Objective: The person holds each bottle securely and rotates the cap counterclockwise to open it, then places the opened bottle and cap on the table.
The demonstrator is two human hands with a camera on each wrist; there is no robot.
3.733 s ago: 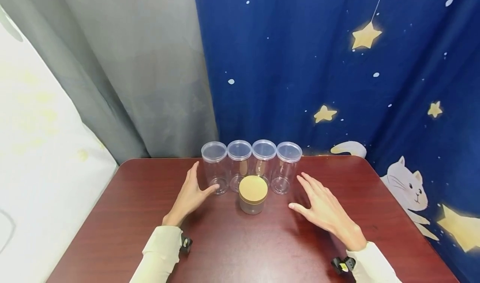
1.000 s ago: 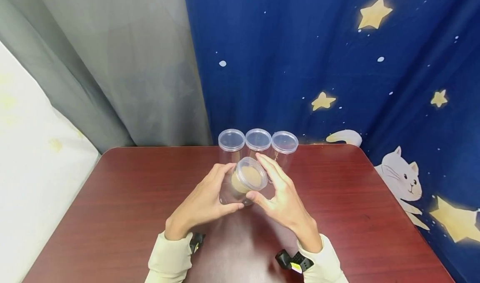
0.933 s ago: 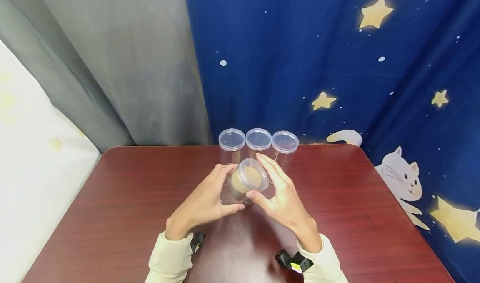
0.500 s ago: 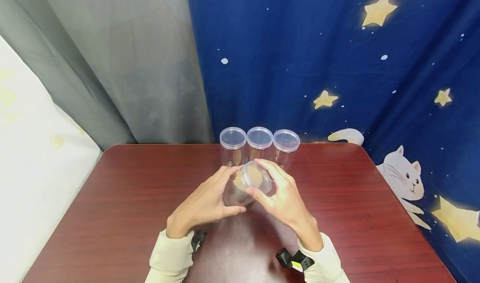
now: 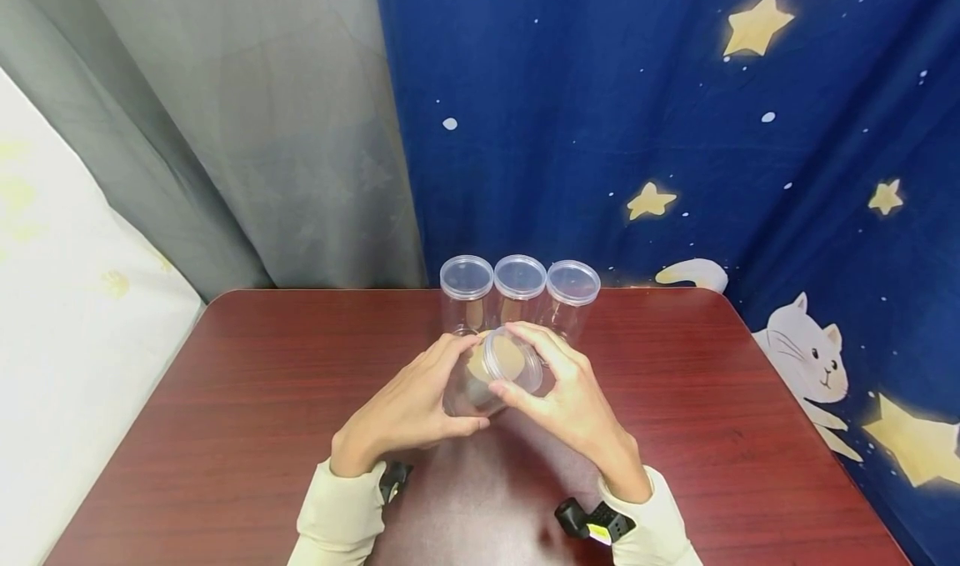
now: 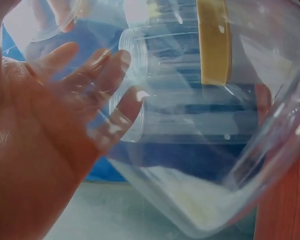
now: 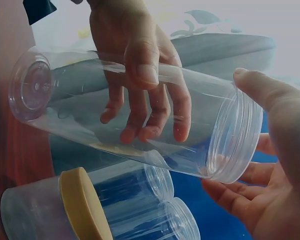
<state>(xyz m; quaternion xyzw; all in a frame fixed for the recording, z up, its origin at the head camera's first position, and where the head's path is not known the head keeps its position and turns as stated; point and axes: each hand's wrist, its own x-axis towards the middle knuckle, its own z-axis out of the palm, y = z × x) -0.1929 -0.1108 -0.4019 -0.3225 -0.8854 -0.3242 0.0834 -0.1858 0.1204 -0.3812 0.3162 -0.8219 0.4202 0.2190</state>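
A clear plastic jar point(image 7: 80, 100) with a clear screw lid point(image 7: 235, 135) is held tilted between the two hands, its lid end up and to the right in the head view. My left hand point(image 5: 408, 399) grips the jar's body, thumb on the near side and fingers on the far side. At the lid, my right hand point(image 5: 566, 399) holds the rim between thumb and fingers. Behind the held jar stands a short jar with a gold lid point(image 7: 87, 205), seen partly through clear plastic in the head view.
Three more clear jars stand upright in a row near the table's back edge: a left one point(image 5: 467, 278), a middle one point(image 5: 521, 278) and a right one point(image 5: 573, 284). The reddish-brown table point(image 5: 262, 383) meets grey and blue curtains point(image 5: 525, 132) behind.
Earlier both hands were apart beside a row of several clear jars. The leftmost jar has since been lifted forward and tilted. Over the last second it leans slightly further, the hands nearly still.
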